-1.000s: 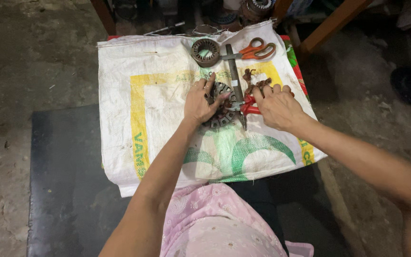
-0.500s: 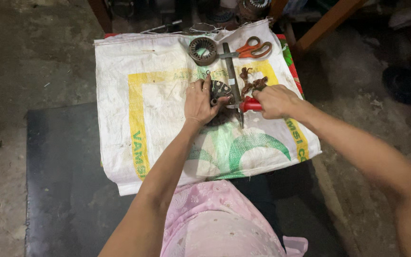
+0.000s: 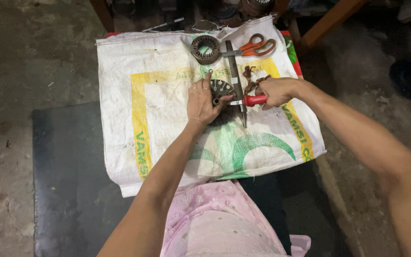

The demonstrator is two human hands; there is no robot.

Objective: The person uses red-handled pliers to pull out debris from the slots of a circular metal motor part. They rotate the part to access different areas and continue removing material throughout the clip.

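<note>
The left hand [image 3: 203, 101] presses down on a round slotted metal part [image 3: 221, 88] in the middle of the white sack [image 3: 167, 128]; the right hand [image 3: 274, 90] is closed tight around a red-handled tool [image 3: 250, 100]; orange scissors [image 3: 255, 46] lie near 1 metal ring [image 3: 205, 49].

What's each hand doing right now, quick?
Left hand: pressed on the round slotted metal core, fingers around it.
Right hand: closed on the red-handled tool, whose tip points toward the core.
</note>
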